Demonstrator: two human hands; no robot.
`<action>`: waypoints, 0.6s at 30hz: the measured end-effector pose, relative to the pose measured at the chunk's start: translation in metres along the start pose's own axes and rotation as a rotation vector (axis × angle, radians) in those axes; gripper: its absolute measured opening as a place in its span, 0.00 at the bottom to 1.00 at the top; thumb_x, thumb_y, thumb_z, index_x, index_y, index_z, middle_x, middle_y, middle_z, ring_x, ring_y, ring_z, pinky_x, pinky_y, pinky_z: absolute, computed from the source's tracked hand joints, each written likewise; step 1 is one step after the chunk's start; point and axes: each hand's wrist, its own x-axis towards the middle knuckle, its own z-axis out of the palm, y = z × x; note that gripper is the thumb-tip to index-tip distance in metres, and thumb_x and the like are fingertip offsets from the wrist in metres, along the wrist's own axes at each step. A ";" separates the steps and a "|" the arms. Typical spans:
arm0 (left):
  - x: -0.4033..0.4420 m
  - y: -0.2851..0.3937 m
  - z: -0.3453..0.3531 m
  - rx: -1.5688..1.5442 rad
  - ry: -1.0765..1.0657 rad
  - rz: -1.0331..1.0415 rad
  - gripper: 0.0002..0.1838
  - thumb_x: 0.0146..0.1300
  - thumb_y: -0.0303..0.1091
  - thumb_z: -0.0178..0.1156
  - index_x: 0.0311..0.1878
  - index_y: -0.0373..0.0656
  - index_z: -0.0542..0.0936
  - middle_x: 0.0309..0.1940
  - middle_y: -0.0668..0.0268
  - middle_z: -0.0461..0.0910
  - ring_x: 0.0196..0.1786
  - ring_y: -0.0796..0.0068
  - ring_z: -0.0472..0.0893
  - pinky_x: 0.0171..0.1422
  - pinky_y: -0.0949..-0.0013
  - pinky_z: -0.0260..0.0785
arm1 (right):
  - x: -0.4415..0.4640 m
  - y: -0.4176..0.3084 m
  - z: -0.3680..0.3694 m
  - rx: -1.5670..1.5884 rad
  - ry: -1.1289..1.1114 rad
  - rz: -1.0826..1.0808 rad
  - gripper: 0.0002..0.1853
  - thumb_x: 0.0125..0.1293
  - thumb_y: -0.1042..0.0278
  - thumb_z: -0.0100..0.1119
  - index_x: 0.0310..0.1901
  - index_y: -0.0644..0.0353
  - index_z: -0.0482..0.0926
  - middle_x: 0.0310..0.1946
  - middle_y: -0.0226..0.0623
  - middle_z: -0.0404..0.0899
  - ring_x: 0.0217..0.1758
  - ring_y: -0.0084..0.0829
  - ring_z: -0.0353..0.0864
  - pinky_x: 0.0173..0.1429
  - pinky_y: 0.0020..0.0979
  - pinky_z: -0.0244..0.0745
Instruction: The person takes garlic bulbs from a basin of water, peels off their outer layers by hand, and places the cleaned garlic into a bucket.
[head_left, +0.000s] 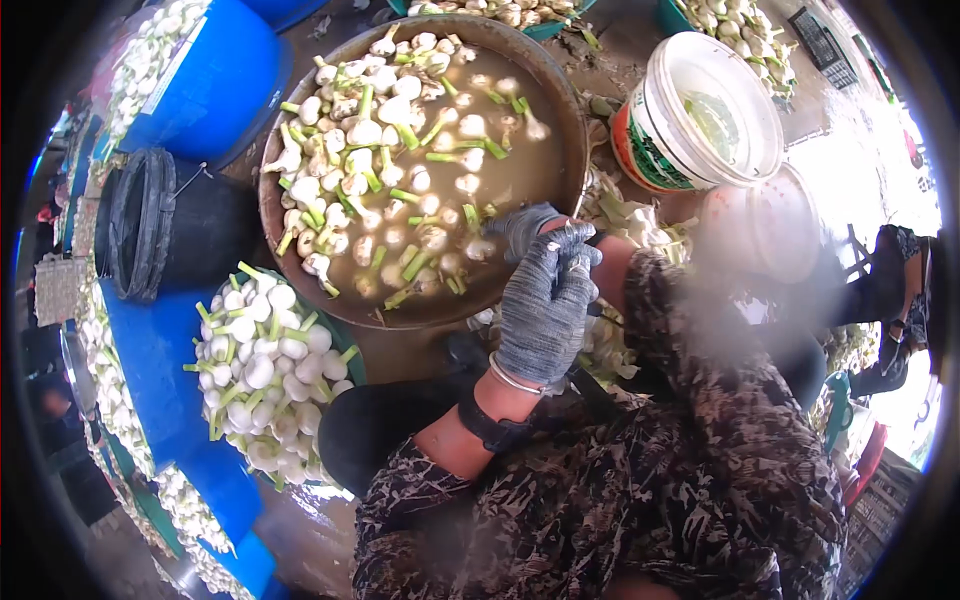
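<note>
My left hand (545, 315), in a grey glove with a bracelet and dark watch at the wrist, is closed at the near right rim of a round metal basin (425, 322). Just beyond it, my right hand (522, 230), also gloved, is curled over the basin's edge, partly hidden by the left. The two hands meet at the fingertips; what they hold is too small and covered to make out. Garlic bulbs (365, 130) with cut green stems float in the basin's murky water, massed at its left side.
White peeled bulbs fill a green tub (355, 360) at the lower left. Beside the basin stand a black bucket (200, 235), a blue tub (220, 80) and a white bucket (735, 110). Garlic skins (630, 220) litter the ground. Another person's arm (912, 285) shows at the far right.
</note>
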 end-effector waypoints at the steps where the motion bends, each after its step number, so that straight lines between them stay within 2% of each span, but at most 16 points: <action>1: 0.001 0.002 -0.001 -0.106 0.007 -0.030 0.15 0.71 0.24 0.48 0.60 0.39 0.73 0.42 0.66 0.80 0.36 0.84 0.76 0.43 0.77 0.72 | 0.005 0.004 0.011 0.089 0.044 -0.072 0.15 0.60 0.60 0.58 0.47 0.55 0.82 0.48 0.46 0.82 0.52 0.44 0.81 0.54 0.38 0.75; 4: 0.002 0.004 -0.006 -0.200 0.051 -0.085 0.15 0.71 0.24 0.48 0.60 0.40 0.73 0.41 0.67 0.80 0.36 0.84 0.76 0.44 0.78 0.72 | 0.022 0.016 0.021 0.021 -0.240 0.003 0.15 0.61 0.60 0.58 0.47 0.56 0.82 0.47 0.46 0.82 0.51 0.46 0.81 0.54 0.38 0.75; 5: 0.000 0.007 -0.010 -0.137 0.054 -0.088 0.15 0.71 0.25 0.49 0.60 0.39 0.73 0.46 0.64 0.79 0.43 0.82 0.76 0.51 0.76 0.71 | 0.021 0.019 0.021 -0.007 -0.329 0.036 0.14 0.61 0.61 0.58 0.46 0.56 0.83 0.47 0.46 0.82 0.51 0.46 0.81 0.54 0.38 0.74; 6: 0.002 -0.002 -0.013 -0.142 0.049 -0.088 0.15 0.71 0.25 0.49 0.60 0.39 0.73 0.46 0.64 0.79 0.43 0.82 0.76 0.51 0.76 0.71 | 0.001 0.006 0.003 0.379 -0.164 0.122 0.15 0.61 0.61 0.60 0.48 0.59 0.81 0.44 0.47 0.83 0.48 0.46 0.82 0.53 0.38 0.75; 8: 0.008 -0.029 -0.016 0.119 0.350 0.218 0.16 0.70 0.24 0.50 0.60 0.37 0.72 0.53 0.61 0.75 0.53 0.78 0.74 0.60 0.73 0.67 | 0.009 0.001 -0.013 0.046 -0.071 0.174 0.19 0.61 0.59 0.62 0.51 0.62 0.79 0.42 0.48 0.83 0.45 0.45 0.83 0.53 0.38 0.75; 9: 0.010 -0.028 -0.018 -0.002 0.405 0.071 0.17 0.70 0.25 0.51 0.61 0.36 0.71 0.56 0.61 0.73 0.58 0.76 0.72 0.64 0.72 0.65 | -0.007 -0.014 -0.036 0.287 0.063 0.268 0.24 0.61 0.58 0.64 0.55 0.64 0.75 0.40 0.48 0.83 0.43 0.38 0.83 0.52 0.37 0.76; 10: 0.011 -0.027 -0.021 -0.119 0.454 -0.080 0.19 0.70 0.26 0.52 0.62 0.35 0.70 0.60 0.61 0.71 0.62 0.74 0.70 0.68 0.70 0.62 | -0.022 -0.027 -0.059 0.480 0.035 0.345 0.24 0.65 0.58 0.62 0.58 0.64 0.74 0.43 0.42 0.83 0.43 0.30 0.83 0.48 0.34 0.78; 11: 0.016 -0.045 -0.027 -0.114 0.465 -0.097 0.23 0.69 0.28 0.53 0.66 0.35 0.66 0.61 0.62 0.70 0.64 0.74 0.68 0.68 0.70 0.62 | -0.039 -0.034 -0.070 0.709 0.108 0.314 0.24 0.67 0.58 0.60 0.60 0.63 0.73 0.45 0.39 0.82 0.42 0.27 0.82 0.46 0.31 0.79; 12: 0.016 -0.037 -0.026 0.100 0.387 -0.075 0.25 0.70 0.31 0.53 0.68 0.35 0.64 0.63 0.61 0.68 0.65 0.72 0.67 0.69 0.68 0.61 | -0.056 -0.040 -0.078 0.934 0.189 0.276 0.24 0.69 0.58 0.59 0.62 0.62 0.71 0.47 0.37 0.82 0.42 0.23 0.81 0.45 0.28 0.79; 14: 0.019 -0.035 -0.017 -0.059 0.238 -0.150 0.28 0.70 0.35 0.55 0.70 0.35 0.61 0.62 0.54 0.70 0.63 0.65 0.70 0.68 0.65 0.62 | -0.087 -0.062 -0.097 1.053 0.234 0.294 0.23 0.71 0.58 0.56 0.63 0.60 0.70 0.50 0.32 0.80 0.43 0.22 0.81 0.44 0.24 0.79; 15: 0.021 -0.042 -0.012 -0.053 0.215 -0.147 0.28 0.70 0.35 0.55 0.70 0.35 0.61 0.62 0.54 0.70 0.63 0.65 0.70 0.68 0.65 0.62 | -0.098 -0.068 -0.098 1.116 0.258 0.278 0.24 0.71 0.58 0.56 0.64 0.59 0.70 0.50 0.31 0.79 0.45 0.21 0.80 0.46 0.24 0.78; 17: 0.026 -0.058 -0.004 -0.255 -0.013 -0.167 0.25 0.70 0.33 0.55 0.67 0.36 0.66 0.57 0.58 0.74 0.60 0.68 0.74 0.65 0.67 0.67 | -0.112 -0.078 -0.101 1.014 0.299 0.222 0.24 0.71 0.56 0.56 0.64 0.59 0.70 0.50 0.31 0.79 0.48 0.21 0.79 0.49 0.27 0.78; 18: 0.025 -0.056 0.003 -0.247 -0.031 -0.169 0.25 0.70 0.33 0.55 0.67 0.36 0.66 0.57 0.58 0.74 0.60 0.68 0.74 0.65 0.67 0.67 | -0.116 -0.080 -0.101 0.976 0.327 0.165 0.25 0.71 0.55 0.56 0.64 0.59 0.70 0.51 0.31 0.79 0.48 0.21 0.78 0.50 0.27 0.78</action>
